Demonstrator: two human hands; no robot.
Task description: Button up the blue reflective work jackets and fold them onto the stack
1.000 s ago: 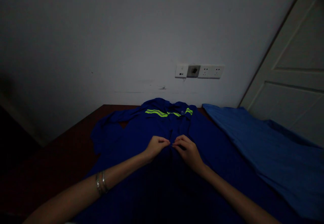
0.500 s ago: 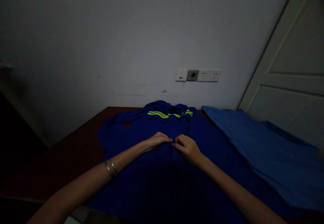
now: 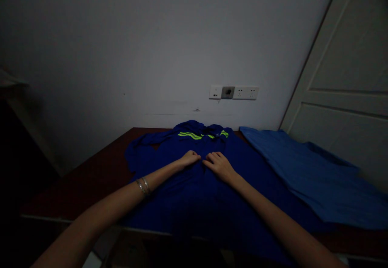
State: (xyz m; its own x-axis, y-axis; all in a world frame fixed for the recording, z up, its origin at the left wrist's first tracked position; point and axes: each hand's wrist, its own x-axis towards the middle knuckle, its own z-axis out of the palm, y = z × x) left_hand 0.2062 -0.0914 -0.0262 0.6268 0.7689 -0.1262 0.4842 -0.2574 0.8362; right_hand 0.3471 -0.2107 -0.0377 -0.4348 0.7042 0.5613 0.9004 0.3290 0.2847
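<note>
A dark blue work jacket (image 3: 169, 155) with yellow-green reflective stripes lies spread over the table, its collar end towards the wall. Both hands meet at the middle of its front. My left hand (image 3: 190, 159), with bangles on the wrist, is closed, its fingertips pinching the jacket's front. Close beside it, my right hand (image 3: 220, 165) has its fingers bent and closed on the cloth at the front edge. The small detail between the fingertips is too dark to make out. One sleeve stretches out to the left.
A lighter blue cloth garment (image 3: 303, 171) lies on the right of the dark red table (image 3: 100, 167). Behind stands a wall with a row of sockets (image 3: 233, 92). A pale panelled door (image 3: 339, 74) is at the right.
The view has shifted back a little, so the table's near edge shows more. Both hands sit slightly higher in the picture, still together at the jacket's front.
</note>
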